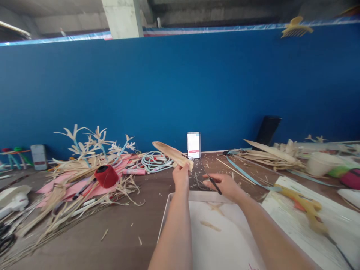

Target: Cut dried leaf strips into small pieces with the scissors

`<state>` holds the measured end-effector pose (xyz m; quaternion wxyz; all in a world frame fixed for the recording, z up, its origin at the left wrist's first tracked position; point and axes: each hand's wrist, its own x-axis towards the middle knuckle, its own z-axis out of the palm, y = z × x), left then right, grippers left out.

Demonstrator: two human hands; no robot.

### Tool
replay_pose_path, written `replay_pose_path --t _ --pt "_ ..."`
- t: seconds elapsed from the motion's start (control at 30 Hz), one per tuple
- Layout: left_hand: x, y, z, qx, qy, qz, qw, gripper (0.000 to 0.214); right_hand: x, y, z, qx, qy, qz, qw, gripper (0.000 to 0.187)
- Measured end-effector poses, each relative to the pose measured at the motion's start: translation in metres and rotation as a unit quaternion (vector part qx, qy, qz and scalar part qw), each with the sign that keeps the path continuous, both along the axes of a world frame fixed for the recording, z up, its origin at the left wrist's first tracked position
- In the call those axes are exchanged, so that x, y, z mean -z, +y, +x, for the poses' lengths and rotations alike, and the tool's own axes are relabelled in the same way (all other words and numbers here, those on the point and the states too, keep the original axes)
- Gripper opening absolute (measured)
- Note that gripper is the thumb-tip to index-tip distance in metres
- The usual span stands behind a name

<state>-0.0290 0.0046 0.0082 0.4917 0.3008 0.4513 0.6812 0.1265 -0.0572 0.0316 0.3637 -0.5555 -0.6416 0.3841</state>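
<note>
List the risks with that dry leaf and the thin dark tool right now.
1. The thin dark tool in the right hand sits close to the left hand; a slip might nick it.
2. The dry leaf, pinched only at one end, may crack.
3. Scraps could miss the white tray.

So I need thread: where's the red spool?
Head view: the red spool lies on the pink sheet, left of the left hand, among leaf strips.

spool [106, 176] left of tray [180, 210]
</note>
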Motion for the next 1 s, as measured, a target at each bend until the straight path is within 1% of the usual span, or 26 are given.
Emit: replay_pose_path --t 0.07,0.17,0.3,0.47,0.57,0.7,0.87,1.0 --pt "0.000 0.001 0.000 0.004 0.025 0.018 1.000 0.028 0.003 0.001 0.002 -0.025 -0.017 -0.011 0.999 0.043" --pt "-0.003 -0.001 0.001 0.016 0.049 0.039 0.998 0.031 0.007 0.002 0.003 -0.042 -0.020 -0.011 0.999 0.045" --pt "-0.008 -0.005 0.001 0.013 0.075 0.037 0.996 0.030 0.008 0.003 0.001 -0.042 -0.018 -0.001 0.999 0.047" --pt "-0.013 -0.010 0.001 0.020 0.139 0.035 0.990 0.025 0.002 0.000 -0.003 -0.033 -0.014 0.009 0.999 0.047" --pt "-0.013 -0.011 0.002 0.024 0.149 0.042 0.988 0.022 -0.004 -0.003 -0.005 -0.016 -0.013 0.009 1.000 0.046" --pt "-0.010 -0.010 0.003 0.033 0.162 0.047 0.985 0.025 -0.010 -0.005 -0.005 -0.002 -0.023 0.006 1.000 0.044" --pt "-0.007 -0.010 0.003 0.041 0.160 0.047 0.985 0.027 -0.006 -0.004 -0.003 -0.008 -0.016 0.018 1.000 0.042" --pt "-0.009 -0.011 0.003 0.048 0.157 0.050 0.985 0.026 -0.003 -0.003 -0.004 -0.007 -0.002 0.005 1.000 0.043"
